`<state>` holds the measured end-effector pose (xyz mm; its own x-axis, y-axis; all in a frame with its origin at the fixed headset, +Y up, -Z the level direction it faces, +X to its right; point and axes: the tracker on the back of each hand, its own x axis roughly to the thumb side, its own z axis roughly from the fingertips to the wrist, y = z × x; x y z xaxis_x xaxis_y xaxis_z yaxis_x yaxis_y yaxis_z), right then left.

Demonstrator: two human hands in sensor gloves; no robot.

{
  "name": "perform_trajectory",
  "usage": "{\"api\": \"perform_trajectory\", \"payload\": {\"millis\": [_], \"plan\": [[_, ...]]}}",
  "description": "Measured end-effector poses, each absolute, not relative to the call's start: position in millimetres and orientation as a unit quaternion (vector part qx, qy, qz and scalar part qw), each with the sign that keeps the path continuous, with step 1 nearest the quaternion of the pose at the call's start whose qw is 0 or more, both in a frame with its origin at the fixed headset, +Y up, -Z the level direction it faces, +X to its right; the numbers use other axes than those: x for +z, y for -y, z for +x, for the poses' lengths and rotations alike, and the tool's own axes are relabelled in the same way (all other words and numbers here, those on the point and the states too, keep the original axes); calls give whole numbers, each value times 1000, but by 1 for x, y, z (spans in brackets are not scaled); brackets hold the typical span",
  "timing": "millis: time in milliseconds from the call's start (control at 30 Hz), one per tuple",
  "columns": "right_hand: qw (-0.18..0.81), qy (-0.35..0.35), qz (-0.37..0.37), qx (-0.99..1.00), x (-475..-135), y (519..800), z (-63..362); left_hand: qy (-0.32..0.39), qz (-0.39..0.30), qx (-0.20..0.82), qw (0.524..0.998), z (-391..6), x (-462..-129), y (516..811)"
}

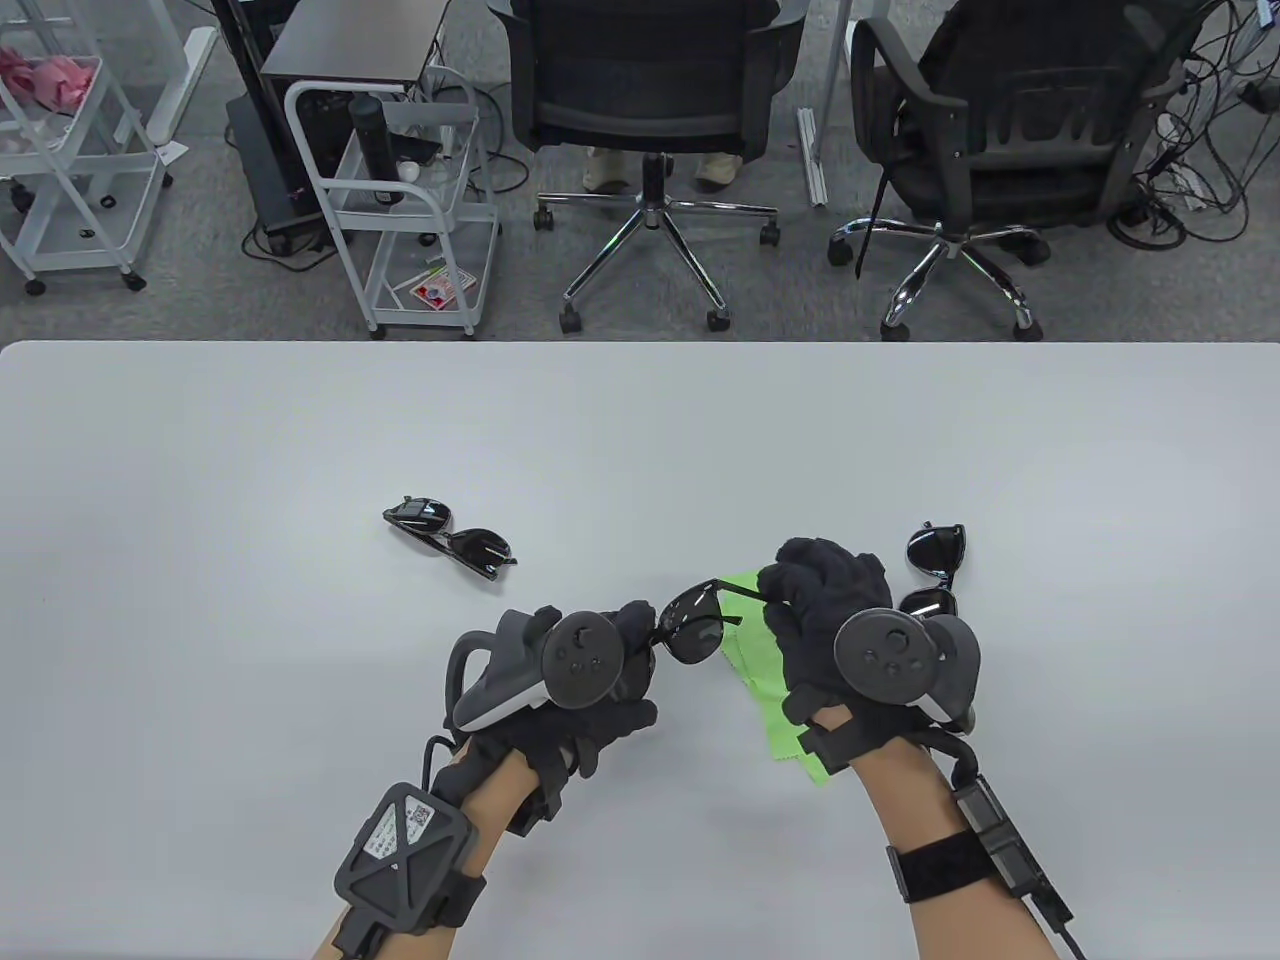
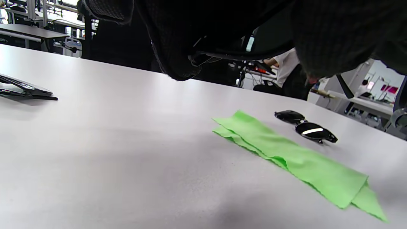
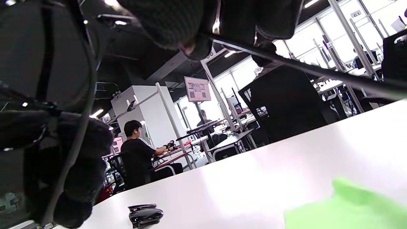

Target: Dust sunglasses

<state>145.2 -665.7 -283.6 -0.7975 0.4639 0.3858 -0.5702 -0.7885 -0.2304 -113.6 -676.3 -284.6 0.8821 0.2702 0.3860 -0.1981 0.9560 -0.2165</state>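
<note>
- Lying folded on the tabletop [image 1: 200, 480], well to the left of the green cloth [image 1: 790, 730], a spare pair of sunglasses [image 1: 452, 540] waits untouched; it looks light and would skate on the smooth surface if nudged.
- Gripping one end of the held sunglasses [image 1: 692, 632], the left hand [image 1: 600, 680] has its fingers curled round the frame near the hinge, just left of the cloth and lifted off the tabletop.
- Hanging between both hands, this pair is open, one dark lens facing up; I judge it light, stiff at the rim, and easily smeared or scratched on the lens, so the rim and hinges are the safe places to hold.
- Pinching the thin temple arm, the right hand [image 1: 830, 620] holds it above the cloth's far end; that arm looks slender and would bend under a hard squeeze.
- Resting flat and unheld, the cloth is soft and limp, with a folded edge showing in the left wrist view, and it would need bunching to wipe.
- Sitting folded just right of the cloth, a third pair of sunglasses [image 1: 935, 570] lies partly behind the right hand.
</note>
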Motion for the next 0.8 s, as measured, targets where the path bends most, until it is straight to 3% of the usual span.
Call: {"api": "perform_trajectory", "payload": {"millis": [200, 333, 433, 633, 800], "plan": [[277, 211, 173, 921, -272, 652, 138, 191, -102, 218, 952, -117, -287, 677], [187, 296, 246, 904, -250, 632, 121, 131, -71, 297, 943, -131, -290, 676], [173, 300, 265, 900, -244, 630, 109, 121, -86, 369, 918, -138, -291, 677], [312, 150, 244, 906, -264, 665, 101, 159, -187, 514, 822, -130, -291, 689], [553, 9, 206, 807, -282, 685, 108, 194, -236, 522, 796, -115, -288, 694]]}}
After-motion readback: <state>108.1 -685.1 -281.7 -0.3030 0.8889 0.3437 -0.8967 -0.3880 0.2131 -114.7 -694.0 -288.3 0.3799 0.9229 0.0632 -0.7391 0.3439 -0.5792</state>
